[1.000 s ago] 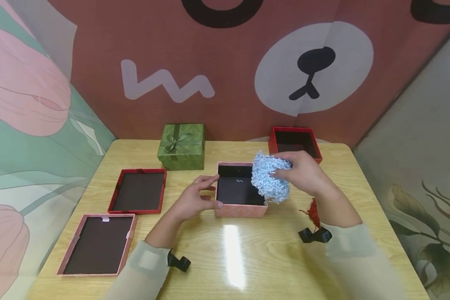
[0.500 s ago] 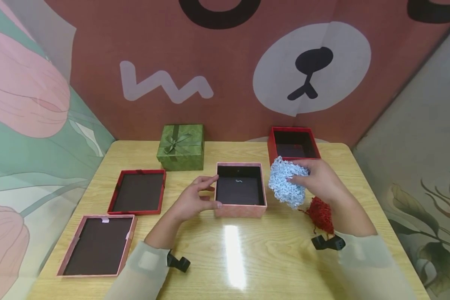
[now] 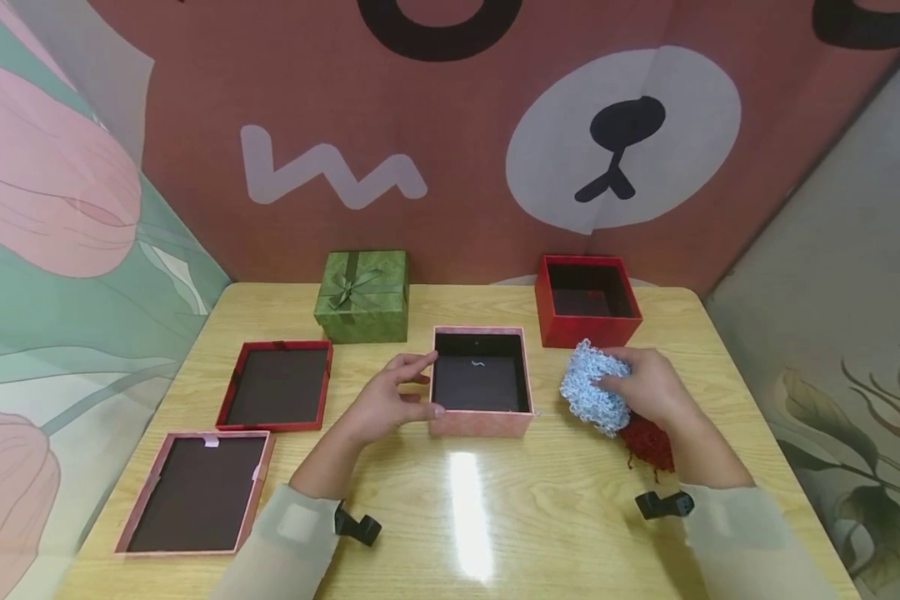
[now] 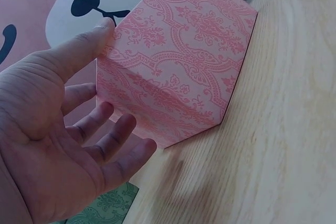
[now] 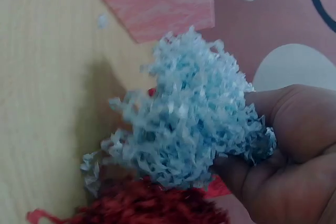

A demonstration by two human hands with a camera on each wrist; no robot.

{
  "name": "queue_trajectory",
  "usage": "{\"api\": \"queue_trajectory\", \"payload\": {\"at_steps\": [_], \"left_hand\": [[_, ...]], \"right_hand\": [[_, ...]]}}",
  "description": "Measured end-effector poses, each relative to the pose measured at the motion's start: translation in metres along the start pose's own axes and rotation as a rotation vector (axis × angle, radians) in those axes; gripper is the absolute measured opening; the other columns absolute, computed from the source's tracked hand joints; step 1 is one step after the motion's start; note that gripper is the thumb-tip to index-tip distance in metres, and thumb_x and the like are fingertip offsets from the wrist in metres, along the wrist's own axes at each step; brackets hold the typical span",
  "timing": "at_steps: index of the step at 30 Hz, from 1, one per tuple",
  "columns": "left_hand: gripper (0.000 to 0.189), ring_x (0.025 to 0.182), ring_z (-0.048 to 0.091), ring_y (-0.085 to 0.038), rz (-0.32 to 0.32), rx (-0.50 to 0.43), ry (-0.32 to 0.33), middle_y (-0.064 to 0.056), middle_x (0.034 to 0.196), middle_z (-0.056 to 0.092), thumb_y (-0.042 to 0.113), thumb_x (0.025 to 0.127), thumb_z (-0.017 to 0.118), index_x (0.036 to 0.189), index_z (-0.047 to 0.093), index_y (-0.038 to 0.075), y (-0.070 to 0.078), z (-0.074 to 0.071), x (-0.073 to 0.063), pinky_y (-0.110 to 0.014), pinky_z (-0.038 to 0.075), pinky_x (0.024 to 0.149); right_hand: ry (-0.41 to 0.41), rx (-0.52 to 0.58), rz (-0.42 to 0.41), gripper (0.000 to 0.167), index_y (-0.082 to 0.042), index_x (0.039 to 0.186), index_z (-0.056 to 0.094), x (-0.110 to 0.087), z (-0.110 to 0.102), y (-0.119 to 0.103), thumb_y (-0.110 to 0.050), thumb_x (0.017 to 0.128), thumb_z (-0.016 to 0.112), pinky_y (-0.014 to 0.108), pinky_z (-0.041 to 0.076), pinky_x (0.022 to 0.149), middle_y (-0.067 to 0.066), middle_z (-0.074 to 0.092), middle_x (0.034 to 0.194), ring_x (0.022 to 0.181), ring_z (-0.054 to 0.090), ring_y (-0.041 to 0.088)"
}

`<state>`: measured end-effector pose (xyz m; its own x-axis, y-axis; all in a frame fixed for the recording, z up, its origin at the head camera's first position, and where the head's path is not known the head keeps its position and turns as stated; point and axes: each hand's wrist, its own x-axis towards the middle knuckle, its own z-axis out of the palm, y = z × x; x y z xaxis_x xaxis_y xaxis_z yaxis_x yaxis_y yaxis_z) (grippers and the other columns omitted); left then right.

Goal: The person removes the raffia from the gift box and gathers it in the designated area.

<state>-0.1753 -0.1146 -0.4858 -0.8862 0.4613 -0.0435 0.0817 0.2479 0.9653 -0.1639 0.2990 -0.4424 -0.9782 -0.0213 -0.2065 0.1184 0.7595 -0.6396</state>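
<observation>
In the head view my left hand (image 3: 392, 398) touches the left side of an open pink patterned box (image 3: 480, 424). Its thumb lies at the front corner and the index finger at the rim, while the other fingers are loosely spread in the left wrist view. One pale blue shred (image 3: 477, 363) lies on the box's dark floor. My right hand (image 3: 651, 387) pinches a fluffy clump of light blue shredded paper (image 5: 184, 108) between thumb and fingers, right of the box. The blue clump overlaps a clump of red shredded paper (image 3: 648, 443) on the table, partly hidden by the right wrist.
An open red box (image 3: 591, 331) stands at the back right, and a green gift box (image 3: 367, 321) with a bow at the back left. A red lid (image 3: 281, 383) and a pink lid (image 3: 195, 492) lie upturned on the left. A patterned wall rises behind the table.
My right hand has carried the blue shredded paper from over the pink box's right edge to the right and down, beside the red clump. The left hand has stayed on the box.
</observation>
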Motion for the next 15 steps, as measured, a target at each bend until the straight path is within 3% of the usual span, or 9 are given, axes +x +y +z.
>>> {"api": "queue_trajectory", "payload": {"at_steps": [7, 15], "left_hand": [[0.089, 0.131, 0.054, -0.03, 0.013, -0.002, -0.001, -0.006, 0.149, 0.043, 0.015, 0.083, 0.09, 0.159, 0.045, 0.024, 0.003, -0.002, 0.005, -0.052, 0.05, 0.109], [0.09, 0.13, 0.055, -0.03, -0.003, -0.002, -0.003, -0.007, 0.151, 0.043, 0.017, 0.082, 0.091, 0.159, 0.044, 0.018, -0.002, 0.001, -0.001, -0.051, 0.051, 0.109]], "right_hand": [[0.024, -0.12, -0.02, 0.058, 0.004, 0.146, 0.055, 0.009, 0.009, 0.014, -0.017, 0.095, 0.074, 0.065, 0.049, 0.103, 0.032, 0.053, 0.145, 0.131, 0.049, 0.052], [0.014, -0.22, -0.023, 0.064, 0.001, 0.151, 0.05, 0.003, 0.021, 0.014, -0.019, 0.095, 0.074, 0.067, 0.047, 0.105, 0.031, 0.051, 0.148, 0.133, 0.049, 0.052]]}}
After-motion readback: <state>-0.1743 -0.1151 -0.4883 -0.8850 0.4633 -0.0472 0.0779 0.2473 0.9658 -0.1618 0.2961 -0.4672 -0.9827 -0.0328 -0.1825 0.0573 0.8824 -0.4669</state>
